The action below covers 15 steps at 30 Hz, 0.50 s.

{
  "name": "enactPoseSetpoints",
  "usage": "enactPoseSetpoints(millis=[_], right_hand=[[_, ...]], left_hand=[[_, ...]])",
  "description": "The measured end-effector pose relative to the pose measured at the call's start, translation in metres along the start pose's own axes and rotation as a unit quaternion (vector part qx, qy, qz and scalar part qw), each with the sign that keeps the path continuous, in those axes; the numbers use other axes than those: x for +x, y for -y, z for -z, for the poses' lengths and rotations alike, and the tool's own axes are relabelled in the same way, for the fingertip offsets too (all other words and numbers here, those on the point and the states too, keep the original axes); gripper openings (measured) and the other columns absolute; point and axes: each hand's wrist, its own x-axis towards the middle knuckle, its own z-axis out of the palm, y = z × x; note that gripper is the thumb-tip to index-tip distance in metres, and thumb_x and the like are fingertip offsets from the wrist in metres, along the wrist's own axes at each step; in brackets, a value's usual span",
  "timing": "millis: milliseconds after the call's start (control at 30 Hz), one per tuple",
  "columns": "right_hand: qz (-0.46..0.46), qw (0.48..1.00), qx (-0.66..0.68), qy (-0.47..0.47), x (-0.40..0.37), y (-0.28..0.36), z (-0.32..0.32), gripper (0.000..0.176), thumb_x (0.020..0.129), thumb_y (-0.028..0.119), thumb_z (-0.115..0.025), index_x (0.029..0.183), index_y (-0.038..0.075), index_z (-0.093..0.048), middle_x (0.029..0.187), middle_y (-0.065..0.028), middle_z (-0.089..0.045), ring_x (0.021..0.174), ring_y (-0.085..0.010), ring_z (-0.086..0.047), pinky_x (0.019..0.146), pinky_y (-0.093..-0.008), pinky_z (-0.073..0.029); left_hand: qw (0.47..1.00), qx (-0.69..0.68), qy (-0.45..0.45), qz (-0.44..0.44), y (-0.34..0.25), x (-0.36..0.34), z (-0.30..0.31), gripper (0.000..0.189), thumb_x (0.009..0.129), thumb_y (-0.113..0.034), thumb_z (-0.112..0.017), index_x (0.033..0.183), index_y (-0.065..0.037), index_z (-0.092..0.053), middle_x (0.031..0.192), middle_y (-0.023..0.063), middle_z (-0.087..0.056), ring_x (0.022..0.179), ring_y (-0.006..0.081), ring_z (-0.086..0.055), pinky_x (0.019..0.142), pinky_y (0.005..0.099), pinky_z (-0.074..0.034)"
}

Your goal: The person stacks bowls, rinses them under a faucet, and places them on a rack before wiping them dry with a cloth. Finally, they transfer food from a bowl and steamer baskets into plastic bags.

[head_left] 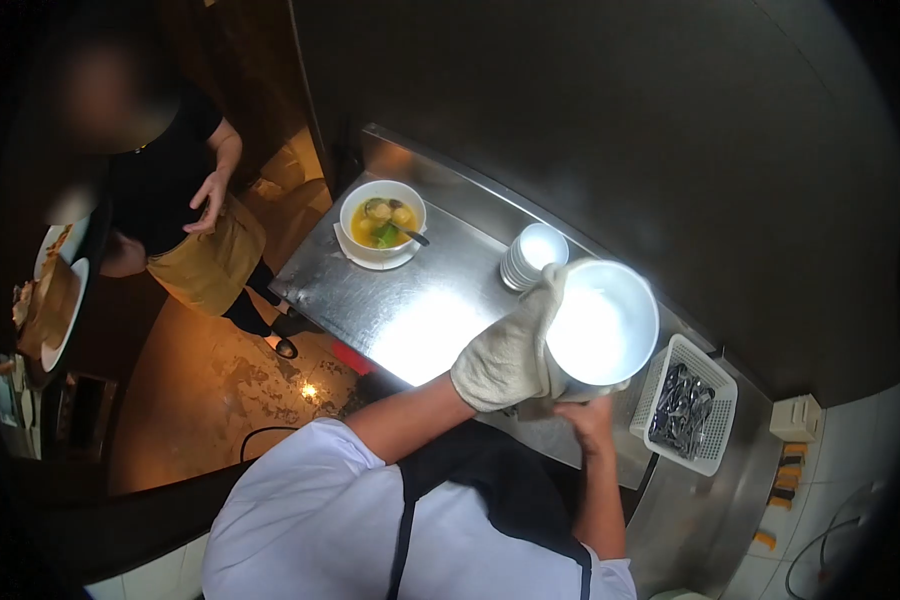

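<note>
A thick whitish glove covers my left hand (510,365), which is closed round the side of a large white bowl (610,330) above the steel counter. The bowl tilts so its bright inside faces me. Just below its lower edge is my bare right hand (588,425), fingers curled and partly hidden; what they grip is not clear. Behind the glove stands a stack of small white bowls (538,248). Farther left, a white bowl of yellow soup (382,222) with round pieces, greens and a spoon (410,234) rests on a white plate (375,260).
A white basket (718,455) of spoons lies right of my hands on the steel counter (320,285). A raised steel edge runs along the wall. At left stands a person in a black top and tan apron (210,265), near plates of food (65,315).
</note>
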Motion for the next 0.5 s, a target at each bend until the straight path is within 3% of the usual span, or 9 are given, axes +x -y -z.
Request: enactPoseSetpoints(millis=[33,133,233,300,367,467,500], right_hand=[[-0.081,0.995,-0.020,0.051,-0.003,-0.020,0.007,0.079,0.068,0.019,-0.090,0.135,-0.004,-0.052,0.123,-0.0120,-0.063,0.115,-0.0240,-0.060,0.102,-0.0378,-0.046],[-0.140,0.979,-0.024,0.143,-0.012,-0.051,0.021,0.073,0.072,0.016,-0.086,0.134,-0.005,-0.054,0.117,-0.0103,-0.067,0.107,-0.0208,-0.063,0.098,-0.0349,-0.047],[-0.159,0.977,0.091,0.110,-0.031,-0.072,0.063,0.066,0.077,0.017,-0.082,0.132,-0.006,-0.055,0.118,-0.0115,-0.067,0.109,-0.0205,-0.063,0.099,-0.0347,-0.046],[-0.105,0.986,0.130,0.027,-0.038,-0.053,0.093,0.059,0.082,0.016,-0.076,0.133,-0.006,-0.054,0.123,-0.0146,-0.066,0.112,-0.0219,-0.063,0.101,-0.0357,-0.046],[0.015,0.991,0.137,-0.002,-0.028,0.004,0.108,0.059,0.085,0.018,-0.074,0.133,-0.008,-0.052,0.127,-0.0171,-0.063,0.115,-0.0246,-0.062,0.103,-0.0376,-0.045],[0.172,0.968,0.167,0.074,-0.010,0.086,0.117,0.068,0.093,0.035,-0.063,0.139,-0.011,-0.044,0.135,-0.0207,-0.058,0.120,-0.0282,-0.060,0.106,-0.0410,-0.043],[0.149,0.968,0.199,0.018,-0.012,0.094,0.113,0.049,0.088,0.031,-0.066,0.123,-0.004,-0.060,0.118,-0.0187,-0.067,0.104,-0.0284,-0.067,0.094,-0.0403,-0.050]], left_hand=[[0.999,-0.026,0.003,-0.021,-0.011,0.002,-0.010,0.063,0.101,-0.050,-0.053,0.147,-0.008,-0.040,0.137,0.0081,-0.051,0.126,0.0179,-0.050,0.111,0.0332,-0.041],[0.990,-0.104,0.009,-0.091,-0.037,-0.006,-0.029,0.063,0.103,-0.054,-0.044,0.144,-0.007,-0.042,0.136,0.0081,-0.052,0.124,0.0165,-0.052,0.107,0.0321,-0.044],[0.976,-0.106,-0.039,-0.184,-0.061,-0.017,-0.014,0.061,0.103,-0.054,-0.045,0.143,-0.007,-0.043,0.135,0.0078,-0.053,0.122,0.0161,-0.053,0.105,0.0320,-0.045],[0.969,-0.082,-0.086,-0.218,-0.063,-0.022,-0.006,0.061,0.104,-0.053,-0.045,0.143,-0.007,-0.043,0.134,0.0076,-0.054,0.121,0.0159,-0.054,0.104,0.0319,-0.046],[0.966,-0.060,-0.120,-0.221,-0.046,-0.023,-0.009,0.060,0.104,-0.053,-0.045,0.142,-0.007,-0.044,0.133,0.0074,-0.055,0.120,0.0157,-0.055,0.103,0.0319,-0.047],[0.972,-0.031,-0.141,-0.188,-0.004,-0.011,-0.037,0.059,0.104,-0.052,-0.045,0.141,-0.006,-0.045,0.131,0.0071,-0.056,0.118,0.0153,-0.056,0.102,0.0317,-0.047],[0.974,-0.016,-0.144,-0.174,0.012,-0.005,-0.048,0.059,0.104,-0.052,-0.045,0.141,-0.006,-0.045,0.131,0.0070,-0.056,0.117,0.0152,-0.056,0.101,0.0317,-0.048]])
